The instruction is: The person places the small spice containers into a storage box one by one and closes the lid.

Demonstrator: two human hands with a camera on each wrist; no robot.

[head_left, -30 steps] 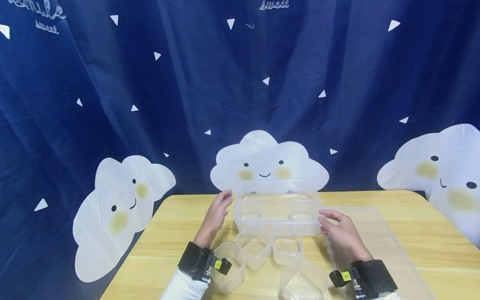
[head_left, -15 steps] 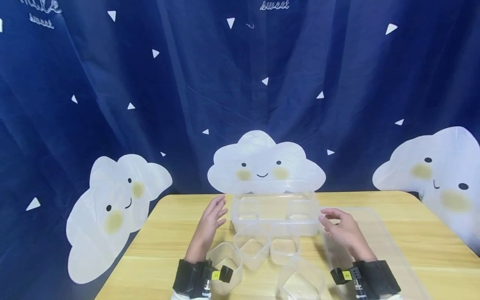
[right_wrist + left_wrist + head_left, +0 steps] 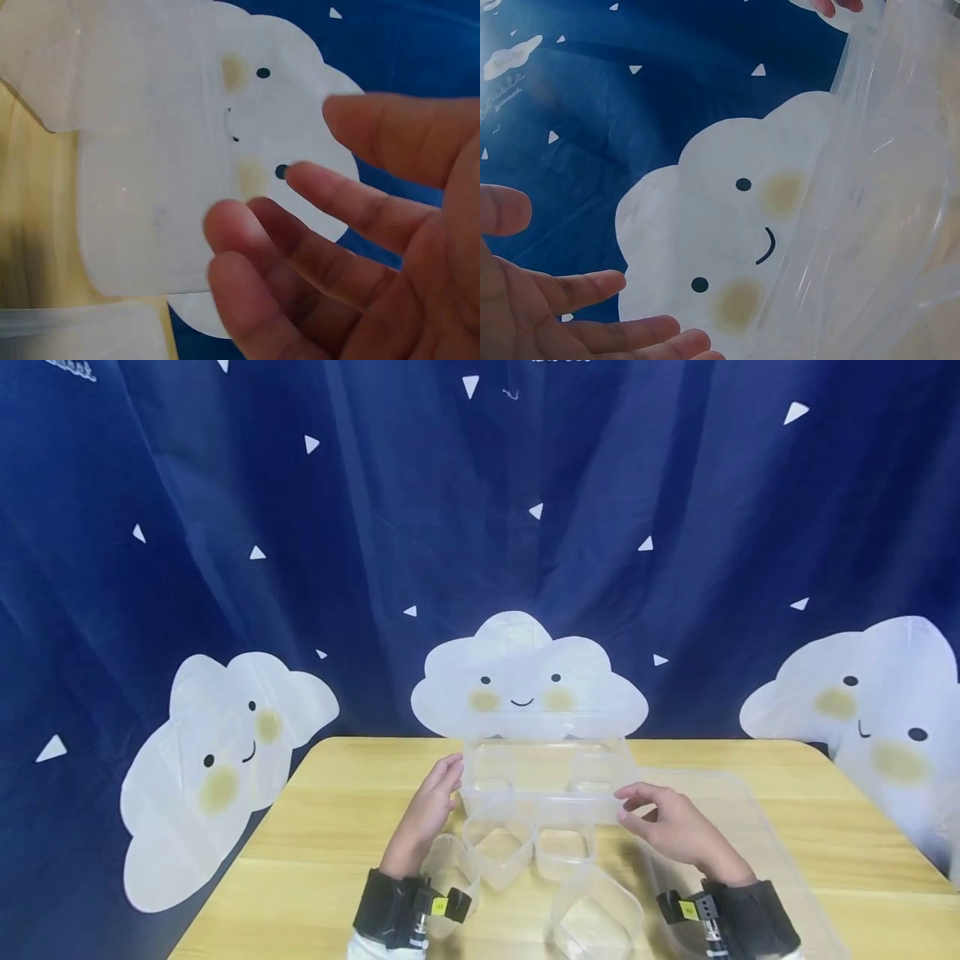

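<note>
A large clear plastic box (image 3: 547,810) stands at the far side of the table, with small clear containers visible through its walls. My left hand (image 3: 427,810) is beside its left side, fingers extended and apart; in the left wrist view the palm of this hand (image 3: 562,307) faces the box wall (image 3: 810,247), holding nothing. My right hand (image 3: 678,827) hovers at the box's right front corner, fingers loosely bent. Nothing lies between thumb and fingers of the right hand (image 3: 352,247) in the right wrist view.
Clear small containers stand before the box: two side by side (image 3: 564,856), one nearer (image 3: 597,918), and one at left (image 3: 452,877) partly behind the left wrist. A flat translucent lid (image 3: 757,868) lies at right, under the right arm. A cloud-print curtain (image 3: 525,552) hangs behind the table.
My left hand draws back from the box's side, then comes nearer again. The right hand shifts slightly left over the box's front corner. The view tilts a little downward; the containers stay put.
</note>
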